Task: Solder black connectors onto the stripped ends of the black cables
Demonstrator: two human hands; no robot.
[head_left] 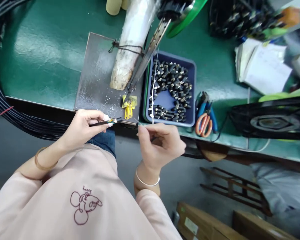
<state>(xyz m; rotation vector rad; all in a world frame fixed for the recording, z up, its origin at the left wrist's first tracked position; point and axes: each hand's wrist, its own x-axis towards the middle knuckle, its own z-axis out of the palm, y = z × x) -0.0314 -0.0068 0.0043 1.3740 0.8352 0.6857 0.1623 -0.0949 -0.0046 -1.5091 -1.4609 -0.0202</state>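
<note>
My left hand (88,123) is closed around a black cable (102,122), and thin coloured wires show where its jacket ends near the fingertips. To its right, my right hand (162,141) is pinched at thumb and forefinger. Something thin and dark pokes out at those fingertips, too small and blurred to name. Beyond both hands a yellow clip-like holder (128,110) sits on a dark metal plate (92,76) strewn with white specks. The tip of a metal rod tool (150,50) points down at the holder. A thin white strand (153,96) hangs near my right hand.
A blue basket (194,86) holds many black connectors. Pliers with orange and blue handles (204,125) lie beside it. A whitish wrapped tube (133,36) overhangs the plate. Black cable coils (22,121) hang at left; a black fan-like device (270,121) stands right, near papers (265,66).
</note>
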